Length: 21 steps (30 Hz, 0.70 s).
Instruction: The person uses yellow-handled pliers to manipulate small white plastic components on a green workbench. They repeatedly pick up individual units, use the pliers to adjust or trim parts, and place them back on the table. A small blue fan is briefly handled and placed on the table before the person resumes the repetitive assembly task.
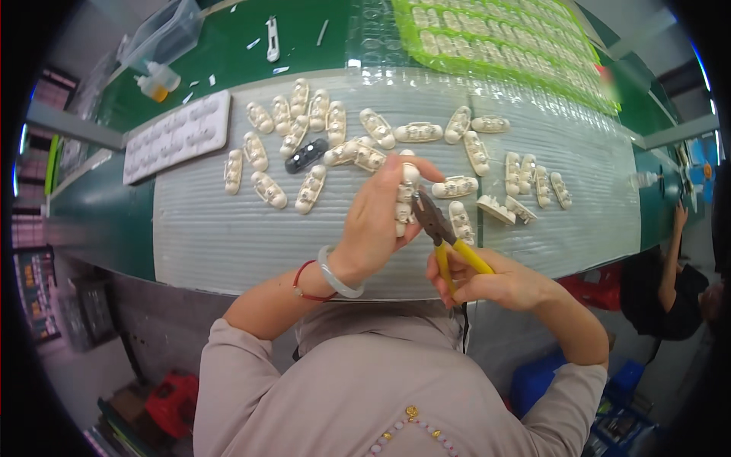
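My left hand (375, 209) is closed around a small oblong white plastic part (407, 196), held upright above the mat with round bumps along it. In my right hand (487, 280) are pliers with yellow handles (474, 259); their dark jaws (431, 215) touch or nearly touch the side of the held part. Whether the jaws grip anything is too small to tell. Around my hands, several similar white parts lie on the ribbed mat (205, 244), such as one white part (455, 187) just beyond the pliers. A single black part (307, 155) rests among the white ones left of my hands.
A white tray with rounded cavities (179, 135) lies at the left. Green trays filled with white parts (502, 34) stand far right on clear plastic. A utility knife (272, 39), small bottles (158, 81) and a clear bin (161, 34) sit far left. Another person (670, 282) is at the right.
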Each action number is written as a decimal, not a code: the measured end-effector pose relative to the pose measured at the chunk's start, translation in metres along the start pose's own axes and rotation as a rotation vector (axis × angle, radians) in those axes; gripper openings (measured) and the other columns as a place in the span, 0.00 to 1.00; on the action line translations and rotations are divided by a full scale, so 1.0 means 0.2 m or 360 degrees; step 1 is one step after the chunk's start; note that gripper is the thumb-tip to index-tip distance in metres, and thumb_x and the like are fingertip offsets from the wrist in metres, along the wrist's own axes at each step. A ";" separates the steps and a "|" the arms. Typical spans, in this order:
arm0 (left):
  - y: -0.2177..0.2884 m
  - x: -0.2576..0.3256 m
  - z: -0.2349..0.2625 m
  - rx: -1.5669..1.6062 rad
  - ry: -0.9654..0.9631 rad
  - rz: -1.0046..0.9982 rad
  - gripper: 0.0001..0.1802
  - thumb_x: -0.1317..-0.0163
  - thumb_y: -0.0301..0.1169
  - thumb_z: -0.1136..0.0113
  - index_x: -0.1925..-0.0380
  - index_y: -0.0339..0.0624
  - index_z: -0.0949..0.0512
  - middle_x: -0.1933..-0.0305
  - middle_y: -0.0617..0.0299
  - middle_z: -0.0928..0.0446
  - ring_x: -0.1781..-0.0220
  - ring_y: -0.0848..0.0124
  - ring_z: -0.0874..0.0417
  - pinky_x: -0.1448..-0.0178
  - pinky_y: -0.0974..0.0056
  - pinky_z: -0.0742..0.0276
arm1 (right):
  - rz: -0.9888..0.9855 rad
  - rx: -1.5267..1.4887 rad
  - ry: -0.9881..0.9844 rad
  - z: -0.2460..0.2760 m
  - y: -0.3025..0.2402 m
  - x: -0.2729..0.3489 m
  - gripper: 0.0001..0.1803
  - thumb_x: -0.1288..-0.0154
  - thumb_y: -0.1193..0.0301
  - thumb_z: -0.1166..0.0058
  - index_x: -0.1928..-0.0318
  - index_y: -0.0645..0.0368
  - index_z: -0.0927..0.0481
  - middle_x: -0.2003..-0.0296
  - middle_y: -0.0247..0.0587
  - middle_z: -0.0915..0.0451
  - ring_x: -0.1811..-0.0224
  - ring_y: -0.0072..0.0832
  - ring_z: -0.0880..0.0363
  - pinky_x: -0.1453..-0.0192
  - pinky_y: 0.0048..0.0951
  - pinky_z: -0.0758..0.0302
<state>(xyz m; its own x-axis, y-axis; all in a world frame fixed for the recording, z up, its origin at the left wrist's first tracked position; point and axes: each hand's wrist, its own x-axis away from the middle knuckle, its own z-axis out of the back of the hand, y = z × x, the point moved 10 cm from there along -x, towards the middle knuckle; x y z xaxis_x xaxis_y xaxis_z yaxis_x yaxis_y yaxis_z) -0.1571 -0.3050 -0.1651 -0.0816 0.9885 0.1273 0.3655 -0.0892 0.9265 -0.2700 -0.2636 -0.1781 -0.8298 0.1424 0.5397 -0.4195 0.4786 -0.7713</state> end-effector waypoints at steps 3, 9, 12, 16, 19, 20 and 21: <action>-0.05 0.01 0.01 0.0231 -0.0042 0.0070 0.28 0.28 0.46 0.77 0.60 0.39 0.28 0.86 0.68 0.34 0.87 0.83 0.41 0.84 0.76 0.46 | -0.0038 0.0045 0.0043 0.01 0.02 -0.02 0.22 0.47 0.72 0.54 0.49 0.60 0.34 0.63 0.35 0.32 0.58 0.23 0.34 0.53 0.25 0.34; -0.02 0.00 0.02 0.0156 -0.0008 0.0022 0.29 0.28 0.48 0.77 0.60 0.38 0.28 0.88 0.69 0.37 0.88 0.83 0.42 0.84 0.76 0.47 | 0.0085 0.0172 0.0290 0.11 0.00 0.05 0.24 0.47 0.74 0.56 0.47 0.61 0.35 0.62 0.38 0.31 0.57 0.26 0.32 0.52 0.27 0.33; -0.03 -0.02 0.05 0.0184 0.0048 0.0038 0.30 0.28 0.50 0.76 0.59 0.37 0.29 0.89 0.70 0.38 0.89 0.84 0.44 0.84 0.76 0.48 | 0.0336 0.0809 0.0795 0.22 -0.19 0.17 0.25 0.48 0.79 0.54 0.46 0.62 0.35 0.61 0.45 0.31 0.56 0.36 0.31 0.51 0.33 0.34; -0.03 -0.02 0.03 0.0182 -0.0028 0.0008 0.30 0.29 0.53 0.72 0.59 0.37 0.29 0.90 0.71 0.39 0.89 0.84 0.44 0.84 0.77 0.49 | 0.0584 0.2067 0.1405 0.17 -0.34 0.24 0.34 0.58 0.85 0.49 0.44 0.62 0.37 0.53 0.52 0.36 0.49 0.48 0.36 0.44 0.42 0.39; 0.00 -0.02 0.04 0.0076 -0.0077 -0.0003 0.29 0.33 0.55 0.61 0.62 0.37 0.27 0.89 0.71 0.38 0.89 0.85 0.43 0.84 0.77 0.49 | 0.0642 0.2386 0.1632 0.17 -0.34 0.29 0.34 0.58 0.85 0.49 0.44 0.62 0.36 0.54 0.51 0.36 0.48 0.47 0.36 0.43 0.44 0.41; 0.00 -0.03 0.04 0.0084 -0.0104 0.0016 0.27 0.34 0.53 0.56 0.63 0.37 0.26 0.89 0.72 0.37 0.88 0.85 0.42 0.83 0.77 0.49 | 0.0652 0.2500 0.1695 0.16 -0.35 0.30 0.34 0.57 0.83 0.47 0.44 0.62 0.36 0.54 0.50 0.36 0.49 0.46 0.36 0.44 0.45 0.40; 0.00 -0.03 0.04 0.0093 -0.0134 0.0036 0.25 0.35 0.51 0.52 0.64 0.37 0.25 0.89 0.72 0.37 0.87 0.86 0.41 0.83 0.77 0.49 | 0.0658 0.2616 0.1759 0.16 -0.36 0.31 0.33 0.57 0.81 0.45 0.44 0.61 0.35 0.55 0.49 0.36 0.50 0.45 0.36 0.44 0.46 0.40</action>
<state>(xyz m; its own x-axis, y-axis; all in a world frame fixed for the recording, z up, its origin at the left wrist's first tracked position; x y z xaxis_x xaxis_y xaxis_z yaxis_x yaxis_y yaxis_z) -0.1502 -0.3102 -0.1691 0.0048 0.9933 0.1157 0.4203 -0.1070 0.9011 -0.3032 -0.3168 -0.0994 -0.6757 0.6849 -0.2726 -0.7012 -0.7113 -0.0488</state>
